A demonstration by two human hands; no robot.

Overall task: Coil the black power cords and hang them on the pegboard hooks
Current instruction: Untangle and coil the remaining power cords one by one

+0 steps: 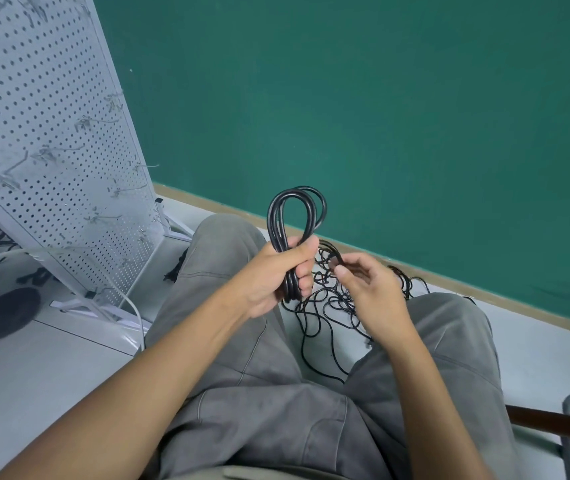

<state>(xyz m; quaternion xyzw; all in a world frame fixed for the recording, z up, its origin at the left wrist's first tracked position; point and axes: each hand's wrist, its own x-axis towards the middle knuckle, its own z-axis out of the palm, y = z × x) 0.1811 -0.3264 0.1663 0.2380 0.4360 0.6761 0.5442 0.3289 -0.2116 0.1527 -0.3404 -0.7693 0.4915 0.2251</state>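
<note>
While the pegboard [51, 133] waits far left | my left hand [276, 275] clamps the coiled cord [292, 216], springy, best gripped mid-bundle | my right hand [366, 289] pinches its loose end | tangled cords [328, 306] lie between my knees

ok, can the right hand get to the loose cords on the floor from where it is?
Probably yes. The right hand hovers right above the tangled cords between the knees, nothing between them. It seems to pinch a cord end, though, and the left hand grips the coiled cord.
</note>
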